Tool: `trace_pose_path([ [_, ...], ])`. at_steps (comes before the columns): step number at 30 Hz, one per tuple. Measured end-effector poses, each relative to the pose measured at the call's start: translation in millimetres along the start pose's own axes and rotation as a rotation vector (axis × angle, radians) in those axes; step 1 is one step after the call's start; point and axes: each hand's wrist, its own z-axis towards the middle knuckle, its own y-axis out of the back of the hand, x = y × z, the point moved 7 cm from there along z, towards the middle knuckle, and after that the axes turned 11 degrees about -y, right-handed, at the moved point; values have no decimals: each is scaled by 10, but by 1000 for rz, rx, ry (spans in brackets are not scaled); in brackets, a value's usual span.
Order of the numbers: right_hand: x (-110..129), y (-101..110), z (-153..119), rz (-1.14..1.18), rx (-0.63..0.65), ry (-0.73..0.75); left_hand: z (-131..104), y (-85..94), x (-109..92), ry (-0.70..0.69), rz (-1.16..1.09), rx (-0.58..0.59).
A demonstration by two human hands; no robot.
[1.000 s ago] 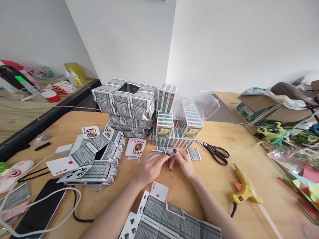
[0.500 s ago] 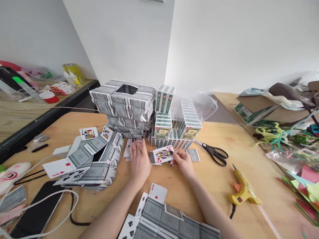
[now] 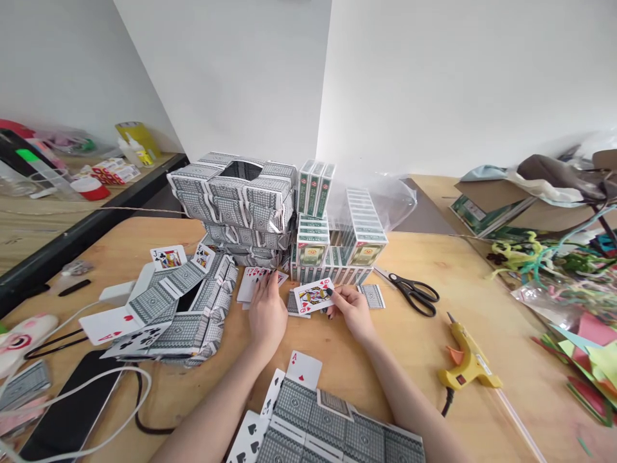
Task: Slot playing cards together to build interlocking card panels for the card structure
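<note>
My right hand [image 3: 353, 310] pinches the right edge of a face-up queen of hearts playing card [image 3: 311, 298] between thumb and fingers. Below that card, face-down cards [image 3: 295, 305] peek out on the table, and another face-down card [image 3: 373, 296] lies just right of the hand. My left hand [image 3: 268, 310] rests with outstretched fingers on a small fan of face-up red cards [image 3: 247, 284]. Nearest my body is a panel of joined face-down cards [image 3: 332, 424], with an ace of diamonds [image 3: 304, 370] sticking out at its far edge.
Stacked box shapes made from cards [image 3: 236, 199] stand behind my left hand, beside boxed card decks [image 3: 364, 238]. A card-covered piece [image 3: 202, 321] lies left. Black scissors [image 3: 414, 292] and a yellow glue gun [image 3: 467, 360] lie right. A phone [image 3: 67, 405] and white cable are lower left.
My left fingers have drawn together and slid slightly over the red cards, so more of their faces show. The right hand still holds the queen; the view has shifted a little.
</note>
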Motion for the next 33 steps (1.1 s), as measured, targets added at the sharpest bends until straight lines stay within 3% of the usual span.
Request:
trace_pose_path([
  [5,-14,-1,10,9,-2,-10,23,313,-17,-30,-174,-288],
  [8,-12,-21,8,13,17,-17,17,413,-174,-137,-236,-310],
  [13,-4,-38,-2,21,45,-26,-4,336,-512,-352,-339,-120],
  [16,-34,-24,11,80,60,-35,3,260,-575,-406,-436,-20],
  [20,-82,-11,42,154,84,-47,15,145,-538,-376,-609,119],
  [24,-38,3,33,79,52,5,-21,41,-529,-360,-762,236],
  [33,-13,-31,22,12,102,12,-5,-4,-470,-270,-803,288],
])
